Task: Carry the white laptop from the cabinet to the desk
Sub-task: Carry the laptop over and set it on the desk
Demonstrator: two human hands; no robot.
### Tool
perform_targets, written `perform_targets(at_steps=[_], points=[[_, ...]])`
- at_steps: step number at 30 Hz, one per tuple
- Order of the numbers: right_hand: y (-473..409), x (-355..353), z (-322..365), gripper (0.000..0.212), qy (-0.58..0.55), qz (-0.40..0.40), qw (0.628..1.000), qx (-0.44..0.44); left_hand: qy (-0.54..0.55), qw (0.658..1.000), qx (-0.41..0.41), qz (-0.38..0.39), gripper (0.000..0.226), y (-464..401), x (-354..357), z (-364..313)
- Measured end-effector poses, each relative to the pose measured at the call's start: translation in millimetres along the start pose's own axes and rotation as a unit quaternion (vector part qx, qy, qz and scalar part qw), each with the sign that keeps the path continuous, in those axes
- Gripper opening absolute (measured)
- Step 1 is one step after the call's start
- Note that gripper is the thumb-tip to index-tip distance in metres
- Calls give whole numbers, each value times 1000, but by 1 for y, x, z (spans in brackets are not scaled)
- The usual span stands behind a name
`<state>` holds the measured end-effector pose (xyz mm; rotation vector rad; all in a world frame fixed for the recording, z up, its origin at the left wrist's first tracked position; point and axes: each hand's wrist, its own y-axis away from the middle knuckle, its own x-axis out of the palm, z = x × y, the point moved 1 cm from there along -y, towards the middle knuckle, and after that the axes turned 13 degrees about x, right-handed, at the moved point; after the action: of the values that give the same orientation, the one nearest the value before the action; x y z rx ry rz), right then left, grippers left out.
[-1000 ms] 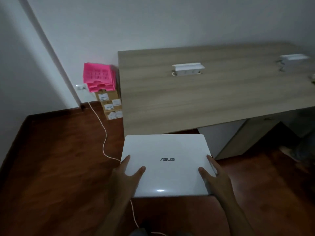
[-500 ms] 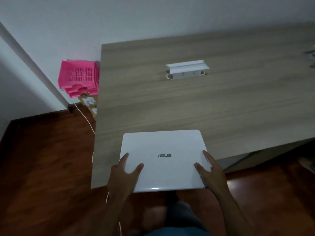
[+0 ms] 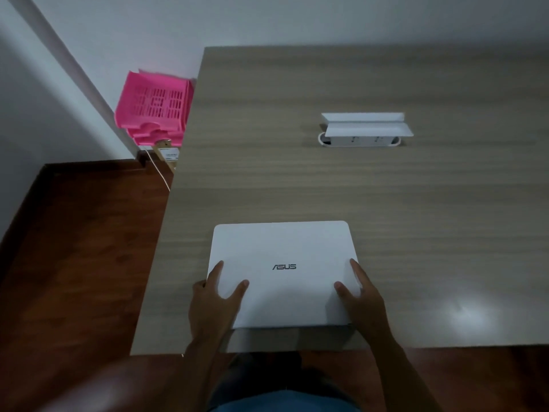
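Note:
The white laptop [image 3: 282,263], lid closed with a dark logo on top, lies over the near left part of the light wooden desk [image 3: 386,197], a shadow under its near edge. My left hand [image 3: 215,304] grips its near left corner, thumb and forefinger spread on the lid. My right hand [image 3: 361,301] grips the near right corner the same way. Whether the laptop rests fully on the desk or hovers just above it I cannot tell. The cabinet is out of view.
A white pop-up socket box [image 3: 364,130] with its lid raised sits in the desk beyond the laptop. Pink stacked trays [image 3: 154,107] on cardboard boxes stand by the wall left of the desk. A white cable [image 3: 159,171] runs down there. Dark wooden floor [image 3: 74,248] lies left.
I have stepped up to the desk and brought the laptop forward from over the floor to over the desk's near edge, both hands keeping their grip.

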<state>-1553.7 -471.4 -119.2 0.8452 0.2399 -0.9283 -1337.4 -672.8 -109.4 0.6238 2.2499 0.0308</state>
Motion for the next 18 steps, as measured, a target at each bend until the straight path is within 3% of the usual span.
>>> perform_targets(at_steps=[11, 18], points=[[-10, 10, 14, 68, 57, -29, 998, 11, 5, 1000, 22, 18, 79, -25, -9, 1], [22, 42, 13, 70, 52, -13, 999, -8, -20, 1000, 13, 9, 78, -14, -35, 37]])
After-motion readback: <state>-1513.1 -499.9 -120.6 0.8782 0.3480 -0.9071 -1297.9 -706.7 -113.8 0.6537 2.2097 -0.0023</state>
